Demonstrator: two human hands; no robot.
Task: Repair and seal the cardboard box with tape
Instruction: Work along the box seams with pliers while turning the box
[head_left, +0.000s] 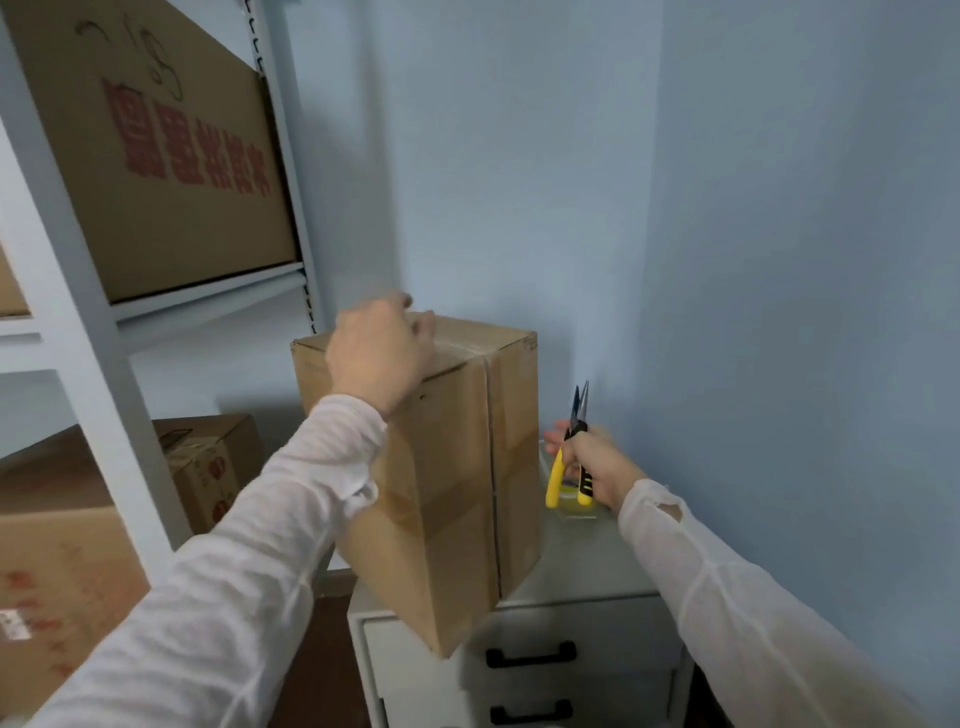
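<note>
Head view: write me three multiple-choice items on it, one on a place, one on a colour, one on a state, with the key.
1. Where does the cardboard box stand?
A. On the white drawer cabinet
B. On a shelf
C. On the floor

2. What colour are the handles of the snips?
A. Red
B. Yellow and black
C. Blue

3. What is the left hand doing?
A. Hanging at the side
B. Holding the snips
C. Resting on top of the box

Key:
1 A: the box's base sits on the cabinet's top.
2 B: both colours show where the right hand grips the snips.
3 C: the hand lies on the box's top face.
</note>
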